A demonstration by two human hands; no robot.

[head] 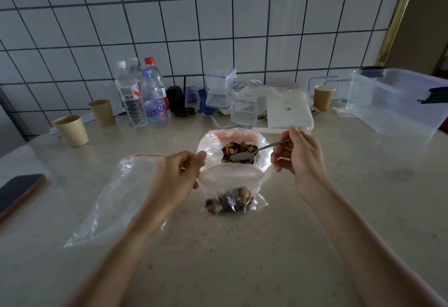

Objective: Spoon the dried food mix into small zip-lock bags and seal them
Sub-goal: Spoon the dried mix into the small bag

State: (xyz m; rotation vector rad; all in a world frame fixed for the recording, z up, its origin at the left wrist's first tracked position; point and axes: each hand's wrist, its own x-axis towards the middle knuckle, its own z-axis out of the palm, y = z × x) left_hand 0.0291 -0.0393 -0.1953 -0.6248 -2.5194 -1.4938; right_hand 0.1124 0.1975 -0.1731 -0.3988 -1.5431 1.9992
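left hand [180,173]: fingers curled, pinching the left rim of the small bag [231,185] at its mouth, holding it upright over the table [315,222].
right hand [297,159]: gripping the spoon [252,152] by the end of its handle, thumb and fingers closed round it.
spoon: metal, handle slanting up to the right, bowl down in the mix [238,151] inside the big bag [234,149]. Can't tell how much is on the bowl.
big bag: clear, rim rolled down, pink strip along the far edge, standing open just behind the small bag. Mix is brown and dark pieces, looks like nuts and dried fruit.
small bag: clear zip-lock, mouth open with pink strip at the top, a layer of the mix sitting in the bottom. Touching or overlapping the front of the big bag, can't separate the two edges.
empty bag [116,200]: larger clear zip-lock with red strip, lying flat on the table under the left forearm.
left side: phone [20,193] at the table edge, two paper cups [72,131].
back row: water bottles [143,96], small clear boxes [243,110], white flat device [288,113], another paper cup [323,97].
right: large clear bin [397,103] with black clips.
wall [218,16]: white tile, dark grout.
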